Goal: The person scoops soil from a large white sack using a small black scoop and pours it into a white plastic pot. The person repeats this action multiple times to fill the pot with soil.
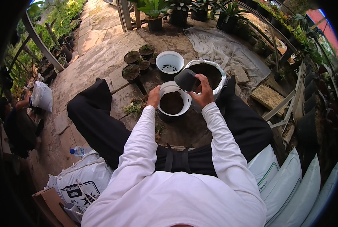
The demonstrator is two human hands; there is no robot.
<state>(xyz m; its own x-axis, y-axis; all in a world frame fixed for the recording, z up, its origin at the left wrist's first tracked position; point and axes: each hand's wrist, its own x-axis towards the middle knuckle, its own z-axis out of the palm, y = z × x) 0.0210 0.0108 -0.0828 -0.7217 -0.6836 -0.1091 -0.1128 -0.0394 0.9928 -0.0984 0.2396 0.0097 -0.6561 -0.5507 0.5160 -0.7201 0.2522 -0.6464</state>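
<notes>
My right hand (203,92) grips a small black plastic pot (185,79), tilted above the right rim of a larger plant pot. That larger pot (188,103) is white inside and partly filled with dark soil (171,102). On its left rim rests my left hand (154,97), fingers around the edge. Just beyond the tilted pot stands an open white sack (223,74) holding dark soil. A second white-lined pot (170,58) with drainage holes in its bottom sits behind the first. Uprooted grassy plants (135,107) lie on the paving left of my left hand.
Several small black pots with seedlings (131,72) stand ahead to the left. Clear plastic sheeting (222,45) and a brick-like block (268,96) lie to the right. Filled sacks (282,178) flank me, with a water bottle (77,151) at left. Another person (21,124) sits far left by a white bag (42,96).
</notes>
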